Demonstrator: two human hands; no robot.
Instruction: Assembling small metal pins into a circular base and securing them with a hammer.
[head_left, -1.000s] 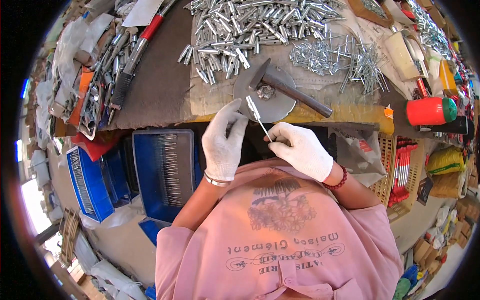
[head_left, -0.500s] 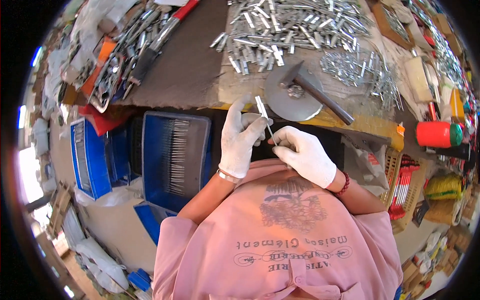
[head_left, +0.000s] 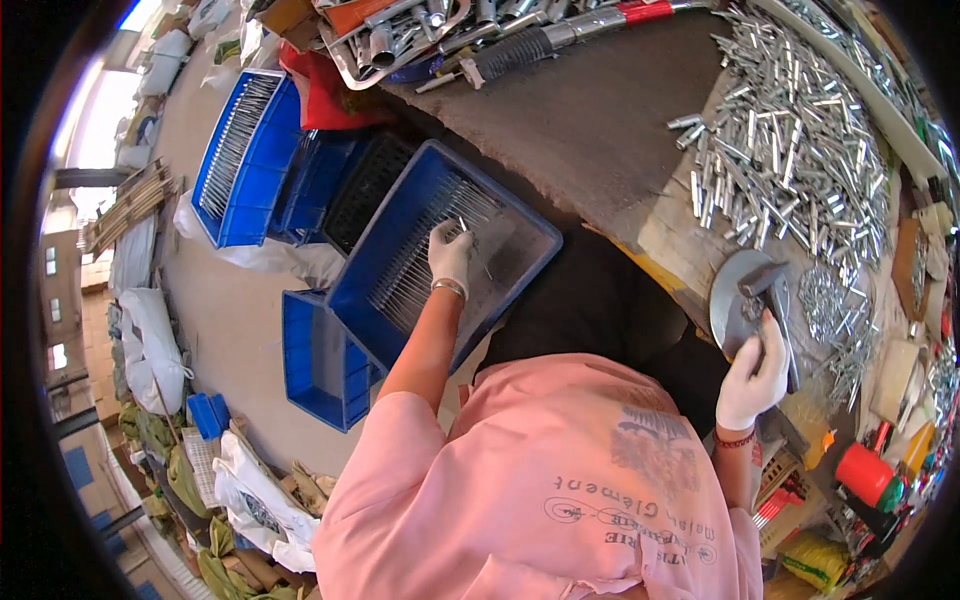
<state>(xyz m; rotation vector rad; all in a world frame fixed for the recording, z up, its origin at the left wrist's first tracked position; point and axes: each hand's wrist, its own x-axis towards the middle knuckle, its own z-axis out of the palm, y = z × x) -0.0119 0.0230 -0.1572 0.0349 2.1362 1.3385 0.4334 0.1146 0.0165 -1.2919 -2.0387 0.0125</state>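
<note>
A slim silver rod (head_left: 461, 224) is held tilted over similar rods (head_left: 398, 297) lined up in the blue bin (head_left: 520, 242) — a dark hammer (head_left: 763, 279) lies on a grey disc (head_left: 729, 298).

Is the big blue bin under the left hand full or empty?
Neither; it looks partly filled: a row of thin metal rods lies inside the blue bin, and its grey inner surface shows beside them.

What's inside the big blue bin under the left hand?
Thin metal rods lie in a row inside the bin. The left hand covers whatever lies directly beneath it.
</note>
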